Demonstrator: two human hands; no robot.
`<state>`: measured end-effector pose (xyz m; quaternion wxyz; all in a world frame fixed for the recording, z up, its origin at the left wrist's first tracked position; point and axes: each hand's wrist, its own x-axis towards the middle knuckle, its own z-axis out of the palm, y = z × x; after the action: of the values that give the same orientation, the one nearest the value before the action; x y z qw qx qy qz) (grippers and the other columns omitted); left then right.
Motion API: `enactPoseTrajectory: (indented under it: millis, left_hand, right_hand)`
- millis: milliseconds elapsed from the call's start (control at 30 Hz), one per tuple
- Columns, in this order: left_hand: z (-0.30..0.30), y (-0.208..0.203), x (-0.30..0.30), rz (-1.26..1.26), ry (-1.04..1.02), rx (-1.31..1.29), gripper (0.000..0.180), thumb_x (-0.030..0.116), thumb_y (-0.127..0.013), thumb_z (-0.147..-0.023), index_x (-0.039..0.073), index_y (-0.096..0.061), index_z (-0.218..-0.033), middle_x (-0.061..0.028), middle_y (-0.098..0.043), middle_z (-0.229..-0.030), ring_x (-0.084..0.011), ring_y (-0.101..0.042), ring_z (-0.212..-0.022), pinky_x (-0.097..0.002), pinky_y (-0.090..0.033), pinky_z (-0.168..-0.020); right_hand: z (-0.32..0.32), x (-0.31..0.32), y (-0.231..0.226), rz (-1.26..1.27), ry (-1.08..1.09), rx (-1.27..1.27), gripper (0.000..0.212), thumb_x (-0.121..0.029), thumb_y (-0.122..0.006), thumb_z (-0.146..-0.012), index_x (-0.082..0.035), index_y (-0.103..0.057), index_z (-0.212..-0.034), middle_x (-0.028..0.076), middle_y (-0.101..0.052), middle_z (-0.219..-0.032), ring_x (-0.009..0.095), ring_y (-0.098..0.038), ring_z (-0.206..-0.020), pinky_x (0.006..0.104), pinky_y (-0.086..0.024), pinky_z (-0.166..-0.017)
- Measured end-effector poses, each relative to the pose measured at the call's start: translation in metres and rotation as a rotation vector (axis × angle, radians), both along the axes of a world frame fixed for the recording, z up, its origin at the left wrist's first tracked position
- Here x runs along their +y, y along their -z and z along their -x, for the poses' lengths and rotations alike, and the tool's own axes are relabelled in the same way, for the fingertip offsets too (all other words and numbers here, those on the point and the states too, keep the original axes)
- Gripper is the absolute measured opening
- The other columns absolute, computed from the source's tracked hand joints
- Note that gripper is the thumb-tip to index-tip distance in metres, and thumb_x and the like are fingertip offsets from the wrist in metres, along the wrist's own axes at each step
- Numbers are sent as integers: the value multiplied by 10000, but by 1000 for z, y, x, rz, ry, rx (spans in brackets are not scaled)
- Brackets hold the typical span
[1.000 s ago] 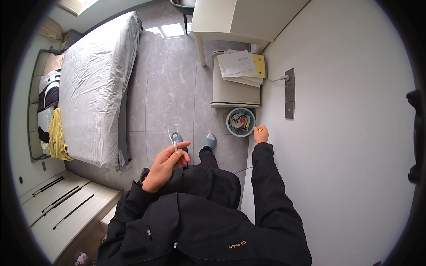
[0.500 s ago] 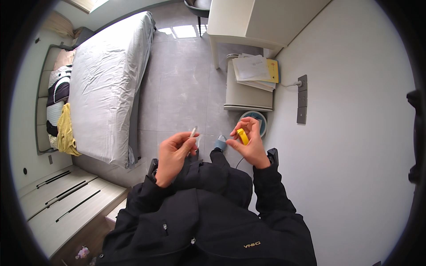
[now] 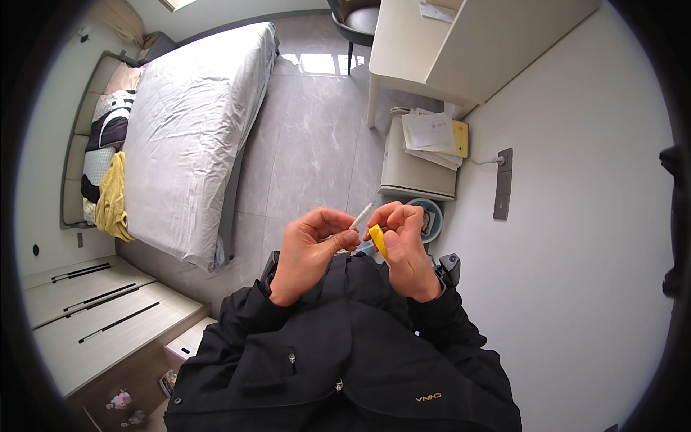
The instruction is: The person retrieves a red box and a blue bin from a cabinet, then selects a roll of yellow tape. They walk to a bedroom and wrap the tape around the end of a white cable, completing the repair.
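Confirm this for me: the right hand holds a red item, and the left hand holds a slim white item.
Wrong on colour: the right hand holds a yellow item, not a red one, as the head view shows. The left hand does hold a slim white item.

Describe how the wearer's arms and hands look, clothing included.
Both sleeves are long and black. The left hand and right hand are bare. A dark, angular device sits at the right wrist; a dark piece at the left wrist is mostly hidden.
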<state>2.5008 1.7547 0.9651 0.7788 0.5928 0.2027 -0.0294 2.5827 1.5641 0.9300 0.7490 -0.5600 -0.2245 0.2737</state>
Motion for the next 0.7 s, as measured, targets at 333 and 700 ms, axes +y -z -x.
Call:
enactPoseTrajectory:
  millis: [333, 700]
  left_hand:
    - [13, -7, 24, 70, 52, -94, 312, 9, -763, -999, -74, -704, -1294, -111, -794, -1091, -135, -750, -969, -281, -629, -867]
    - [20, -11, 38, 1, 72, -120, 323, -15, -775, -975, -44, -732, -1294, -86, -777, -1073, -138, -740, -985, -292, -627, -906]
  right_hand:
    - [21, 37, -21, 9, 21, -95, 258, 29, -429, -972, -34, -284, -1177, 174, -454, -1208, 154, -485, -954, 321, -493, -852]
    - [32, 52, -23, 100, 41, -191, 264, 46, -465, -977, -34, -290, -1157, 154, -421, -1172, 158, -458, -936, 325, -470, -813]
